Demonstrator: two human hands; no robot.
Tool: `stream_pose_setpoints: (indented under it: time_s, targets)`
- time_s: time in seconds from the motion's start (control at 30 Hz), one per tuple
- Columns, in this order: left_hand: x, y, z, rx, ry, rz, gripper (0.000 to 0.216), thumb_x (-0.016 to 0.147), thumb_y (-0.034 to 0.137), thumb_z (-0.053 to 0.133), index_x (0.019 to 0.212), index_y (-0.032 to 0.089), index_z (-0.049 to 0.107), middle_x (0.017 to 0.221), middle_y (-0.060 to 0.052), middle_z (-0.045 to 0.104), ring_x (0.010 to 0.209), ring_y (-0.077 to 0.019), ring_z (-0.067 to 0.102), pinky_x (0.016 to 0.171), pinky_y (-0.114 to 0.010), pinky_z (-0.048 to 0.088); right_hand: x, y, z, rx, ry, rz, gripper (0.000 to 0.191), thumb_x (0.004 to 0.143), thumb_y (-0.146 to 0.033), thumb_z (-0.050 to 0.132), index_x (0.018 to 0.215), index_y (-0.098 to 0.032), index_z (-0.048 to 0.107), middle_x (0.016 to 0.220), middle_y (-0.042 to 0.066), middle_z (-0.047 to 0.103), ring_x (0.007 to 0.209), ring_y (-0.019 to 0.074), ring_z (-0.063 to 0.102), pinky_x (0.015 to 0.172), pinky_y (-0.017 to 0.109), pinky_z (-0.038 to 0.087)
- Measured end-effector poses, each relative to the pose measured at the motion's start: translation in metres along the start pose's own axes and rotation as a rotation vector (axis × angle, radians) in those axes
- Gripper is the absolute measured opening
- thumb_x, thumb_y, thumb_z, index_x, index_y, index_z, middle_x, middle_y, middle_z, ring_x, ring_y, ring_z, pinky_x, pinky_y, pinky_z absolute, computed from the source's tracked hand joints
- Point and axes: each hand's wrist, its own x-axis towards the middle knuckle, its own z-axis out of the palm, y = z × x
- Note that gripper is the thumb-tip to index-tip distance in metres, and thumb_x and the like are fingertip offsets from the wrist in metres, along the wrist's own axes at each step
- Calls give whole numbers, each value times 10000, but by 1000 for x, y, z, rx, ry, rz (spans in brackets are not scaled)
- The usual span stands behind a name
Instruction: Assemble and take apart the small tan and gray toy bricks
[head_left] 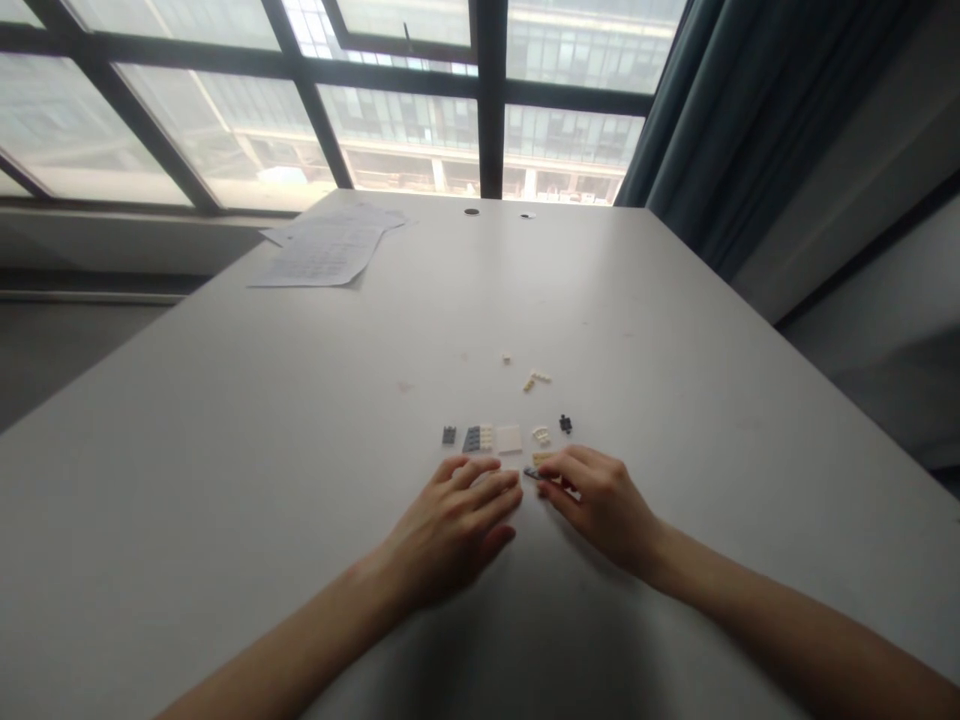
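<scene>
My left hand point(466, 510) lies palm down over the table, fingers stretched out just in front of a row of small building-brick pieces. Between thumb and fingers my right hand point(592, 490) pinches a small dark grey brick piece point(532, 473). A tan piece point(541, 458) shows just beyond it, partly behind the fingers. From left to right the row holds a dark grey plate point(449, 435), a grey wedge plate point(472, 438), a cream studded plate point(486, 437), a smooth white tile point(509, 439) and a cream curved piece point(541, 435). A black piece point(565, 424) sits past my right hand.
Farther out on the white table point(300, 480) lie a tiny cream piece point(506, 359), a thin cream strip point(541, 377) and a tan piece point(529, 385). Printed sheets point(322, 248) rest at the far left. Windows and a dark curtain point(735, 120) stand beyond.
</scene>
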Motion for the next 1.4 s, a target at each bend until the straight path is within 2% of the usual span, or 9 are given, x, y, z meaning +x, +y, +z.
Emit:
stream_pose_setpoints:
  time_s: [0.2, 0.37, 0.47, 0.57, 0.7, 1.0, 1.1, 1.3, 1.4]
  targets:
    - [-2, 2, -2, -7, 18, -20, 287, 917, 276, 515, 1190, 219, 583, 1241, -40, 623, 1164, -246, 511, 996, -413, 331, 4, -6, 14, -116, -49, -103, 146, 891, -152, 548, 752, -184, 578, 755, 40, 625, 731, 184, 580, 703, 291, 455]
    - [-2, 0, 0, -20, 21, -22, 277, 923, 275, 502, 1182, 223, 585, 1255, -41, 616, 1171, -246, 509, 996, -417, 332, 3, -1, 12, -64, -63, -105, 75, 882, -155, 565, 843, -194, 617, 813, 41, 648, 794, 189, 585, 757, 305, 466]
    - [-3, -1, 2, -32, 4, -32, 278, 923, 288, 508, 1185, 232, 582, 1277, -29, 602, 1184, -255, 500, 1003, -429, 325, 4, 6, 6, -43, -18, -90, 54, 857, -170, 606, 891, -198, 636, 842, 45, 653, 809, 198, 576, 751, 315, 476]
    - [-3, -1, 2, -43, -2, -33, 279, 921, 284, 515, 1187, 228, 581, 1280, -29, 600, 1189, -256, 496, 1006, -433, 322, 6, 12, 1, -67, 14, -69, 141, 815, -199, 668, 954, -190, 646, 929, 63, 657, 884, 222, 561, 800, 350, 478]
    - [-3, 0, 2, -45, 2, -33, 288, 925, 274, 510, 1199, 215, 575, 1276, -42, 603, 1192, -257, 494, 1005, -429, 320, 12, 14, 1, -103, -55, -127, 258, 771, -204, 717, 1017, -190, 641, 1068, 74, 646, 970, 237, 546, 884, 395, 449]
    - [-2, 0, 3, -29, 34, -23, 286, 920, 275, 516, 1194, 219, 576, 1254, -35, 617, 1190, -242, 502, 1018, -414, 319, 20, 8, 7, -180, -190, -193, 134, 856, -166, 588, 978, -187, 638, 994, 67, 665, 954, 239, 547, 851, 411, 447]
    - [-2, 0, 3, -11, 43, -21, 277, 916, 277, 524, 1180, 221, 586, 1236, -47, 625, 1183, -236, 511, 1021, -402, 326, 19, 8, 7, -137, -153, -205, 140, 834, -137, 592, 959, -182, 637, 968, 70, 659, 945, 235, 550, 861, 404, 465]
    - [-3, 2, 2, 5, 59, -9, 248, 908, 266, 534, 1141, 218, 608, 1215, -54, 633, 1169, -226, 521, 1019, -388, 329, 14, 11, 1, 82, 31, -163, 242, 784, -118, 627, 1013, -196, 639, 1023, 70, 630, 927, 182, 614, 835, 297, 522]
    - [-3, 2, 2, 7, 58, -8, 242, 905, 262, 537, 1128, 214, 615, 1207, -57, 635, 1163, -227, 526, 1021, -393, 329, 11, 11, -3, 153, 61, -159, 244, 754, -114, 640, 979, -210, 641, 998, 57, 628, 915, 172, 628, 820, 274, 531]
